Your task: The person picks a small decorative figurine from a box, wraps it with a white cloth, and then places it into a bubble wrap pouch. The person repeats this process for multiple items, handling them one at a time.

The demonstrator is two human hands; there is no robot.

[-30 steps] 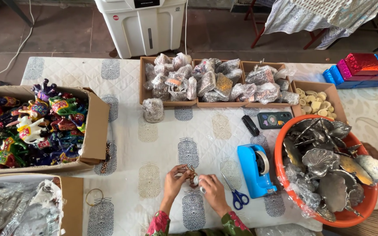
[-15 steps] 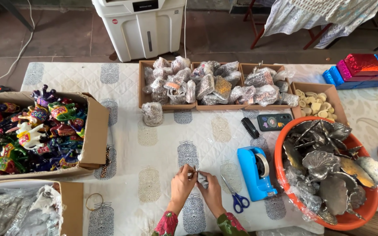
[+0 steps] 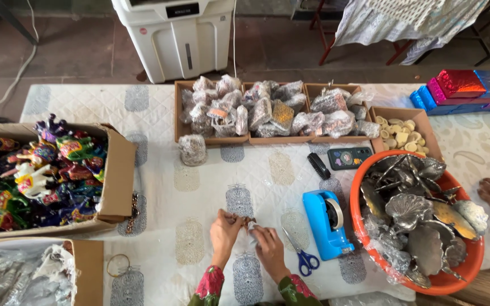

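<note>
Both hands lower than before; left hand (image 3: 225, 229) and right hand (image 3: 267, 247) pinching small brown trinket (image 3: 247, 221)

Quilted table (image 3: 160, 198) with scissors (image 3: 300, 255), tape dispenser (image 3: 325, 224).

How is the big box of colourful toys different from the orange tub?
The cardboard box is brown and square-cornered; the orange tub is round. The box holds brightly painted toy figures, while the tub holds silvery metal leaf-shaped pieces. The box sits at the left of the table, the tub at the right. Both are open on top and heaped full.
</note>
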